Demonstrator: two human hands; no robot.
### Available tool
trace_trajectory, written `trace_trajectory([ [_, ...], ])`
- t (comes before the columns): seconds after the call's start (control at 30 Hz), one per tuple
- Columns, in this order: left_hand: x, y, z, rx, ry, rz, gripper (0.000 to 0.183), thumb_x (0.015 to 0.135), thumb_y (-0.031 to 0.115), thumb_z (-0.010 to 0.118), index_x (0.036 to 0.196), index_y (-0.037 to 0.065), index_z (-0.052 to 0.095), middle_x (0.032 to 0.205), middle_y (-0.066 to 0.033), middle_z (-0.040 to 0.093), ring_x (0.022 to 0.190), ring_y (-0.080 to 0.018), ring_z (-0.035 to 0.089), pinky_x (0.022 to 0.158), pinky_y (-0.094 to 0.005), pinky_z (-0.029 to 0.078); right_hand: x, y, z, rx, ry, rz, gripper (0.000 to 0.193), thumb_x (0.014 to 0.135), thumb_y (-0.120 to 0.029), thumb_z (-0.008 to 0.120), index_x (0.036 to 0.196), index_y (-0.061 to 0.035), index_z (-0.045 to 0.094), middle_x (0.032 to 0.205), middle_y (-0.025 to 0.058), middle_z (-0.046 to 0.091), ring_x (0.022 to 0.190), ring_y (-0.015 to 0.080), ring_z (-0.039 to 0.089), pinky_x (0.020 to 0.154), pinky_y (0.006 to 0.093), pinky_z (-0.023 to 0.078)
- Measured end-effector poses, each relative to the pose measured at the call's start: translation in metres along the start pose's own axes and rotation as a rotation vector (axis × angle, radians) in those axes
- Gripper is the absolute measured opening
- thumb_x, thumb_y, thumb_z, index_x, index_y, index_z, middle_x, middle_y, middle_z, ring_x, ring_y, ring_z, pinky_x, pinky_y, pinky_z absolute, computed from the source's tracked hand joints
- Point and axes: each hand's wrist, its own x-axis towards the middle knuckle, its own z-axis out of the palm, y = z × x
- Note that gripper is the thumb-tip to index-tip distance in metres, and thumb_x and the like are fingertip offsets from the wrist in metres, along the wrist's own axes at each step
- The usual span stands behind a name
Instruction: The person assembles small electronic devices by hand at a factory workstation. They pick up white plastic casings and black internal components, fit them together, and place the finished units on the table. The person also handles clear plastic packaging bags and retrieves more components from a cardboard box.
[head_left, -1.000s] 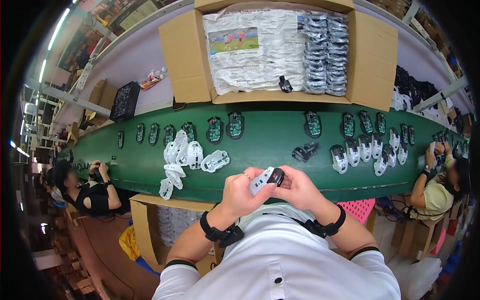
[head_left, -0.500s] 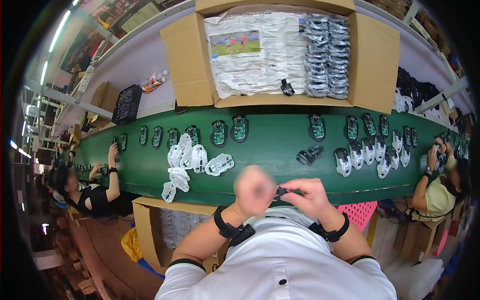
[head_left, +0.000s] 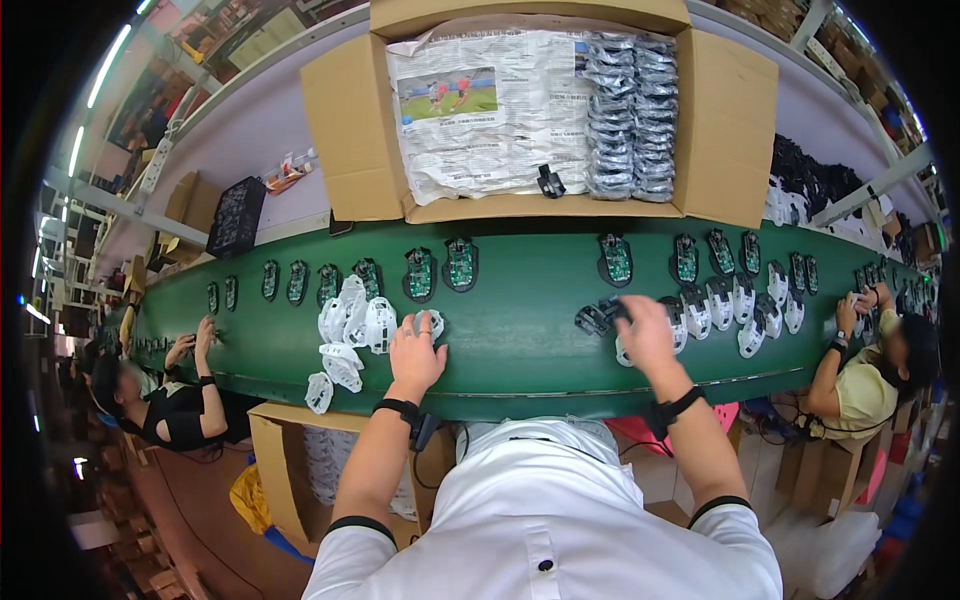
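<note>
Over the near left part of the green belt, my left hand point(head_left: 415, 358) reaches forward. Its fingers close on a white computer mouse shell point(head_left: 432, 322), which they partly cover. My right hand point(head_left: 650, 338) is out to the right, smeared by motion, with its fingertips at a small heap of black plastic parts point(head_left: 597, 319). Whether it grips one is unclear. Partly under this hand lies another white shell point(head_left: 623, 352). Left of my left hand is a pile of loose white shells point(head_left: 345, 315).
Mouse bases with green circuit boards point(head_left: 461, 264) line the belt point(head_left: 520, 350). White shells point(head_left: 720, 303) stand grouped at right. Behind is an open carton point(head_left: 735, 130) with wrapped pieces. Co-workers sit at left point(head_left: 180, 405) and right point(head_left: 870, 370). Another carton point(head_left: 275, 455) stands below the belt.
My hands were together before my body, with a small black part at the right fingers. They have parted: the left moved forward-left to a shell, the right forward-right to the black parts.
</note>
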Motion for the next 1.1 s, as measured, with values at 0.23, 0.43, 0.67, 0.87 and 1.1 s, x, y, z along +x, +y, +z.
trace_trajectory([
  [0.23,0.012,0.016,-0.005,-0.553,-0.187,-0.252,0.049,0.085,0.026,0.068,0.126,0.001,0.06,0.098,-0.0229,0.072,0.09,-0.0397,0.071,0.08,-0.0453,0.056,-0.004,-0.039,0.075,0.011,-0.101,-0.103,0.038,0.083,-0.02,0.075,0.116,-0.0047,0.066,0.105,0.0106,0.068,0.099,0.0321,0.063,0.086,0.0416,0.052],
  [0.43,-0.006,0.039,0.015,-0.762,-0.063,-0.283,0.058,0.086,0.029,0.075,0.131,-0.003,0.057,0.11,-0.0227,0.07,0.1,-0.0312,0.07,0.088,-0.0376,0.054,-0.003,-0.083,0.073,0.582,-0.428,0.598,0.043,0.087,-0.017,0.067,0.123,0.005,0.058,0.103,0.0219,0.066,0.1,0.0366,0.062,0.089,0.0463,0.052],
  [0.67,-0.013,0.046,0.042,-1.273,-0.134,-0.328,0.05,0.09,0.022,0.072,0.129,-0.005,0.055,0.104,-0.0152,0.073,0.09,-0.0184,0.07,0.081,-0.032,0.055,-0.016,-0.081,0.052,-0.015,-0.335,-0.165,0.071,0.076,-0.019,0.078,0.14,-0.0041,0.051,0.147,0.0194,0.046,0.131,0.0407,0.043,0.106,0.0492,0.041],
  [0.87,-0.003,0.08,-0.027,-1.632,-0.31,-0.338,0.032,0.093,0.007,0.062,0.122,-0.006,0.057,0.105,-0.0106,0.07,0.088,-0.0117,0.066,0.079,-0.0254,0.052,-0.01,-0.049,0.054,0.059,-0.461,-0.245,0.064,0.078,-0.018,0.079,0.135,-0.0037,0.055,0.143,0.0143,0.052,0.127,0.0375,0.049,0.104,0.0473,0.045],
  [1.1,-0.017,0.103,-0.078,-1.09,-0.005,0.044,0.041,0.087,0.011,0.071,0.123,-0.006,0.064,0.103,-0.0143,0.074,0.088,-0.0167,0.07,0.081,-0.03,0.055,-0.004,-0.126,0.01,1.113,-0.411,0.246,0.06,0.087,-0.009,0.076,0.139,0.0013,0.051,0.135,0.0155,0.06,0.118,0.0214,0.059,0.097,0.0363,0.052],
])
